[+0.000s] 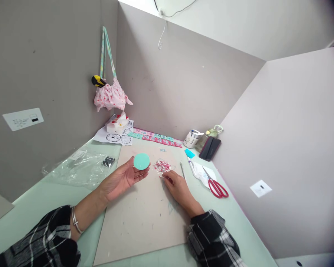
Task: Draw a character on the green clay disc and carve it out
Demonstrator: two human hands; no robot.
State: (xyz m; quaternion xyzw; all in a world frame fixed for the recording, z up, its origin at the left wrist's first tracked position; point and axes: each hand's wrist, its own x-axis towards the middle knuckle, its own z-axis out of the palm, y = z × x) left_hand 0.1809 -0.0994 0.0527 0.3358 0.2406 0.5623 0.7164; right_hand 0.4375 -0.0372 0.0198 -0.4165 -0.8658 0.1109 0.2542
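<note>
A round turquoise disc [141, 161] rests on the fingers of my left hand [124, 177], which is palm up with the thumb at the disc's edge. My right hand [176, 184] is lowered to the grey-beige board [136, 226], fingertips pinched at the near edge of a pile of red and white shreds [161, 165]. A small red and white bit shows at those fingertips, too small to make out fully. Right of the pile lies a thin metal-coloured tool [182, 170].
On the right are red-handled scissors [217, 188], a white marker [191, 167], a dark phone-like object [210, 148] and a decorated pen cup [192, 138]. Clear plastic wrapping [80, 167] lies left. Lettered coloured strips [156, 138] line the back. A pink pouch [111, 95] hangs on the partition.
</note>
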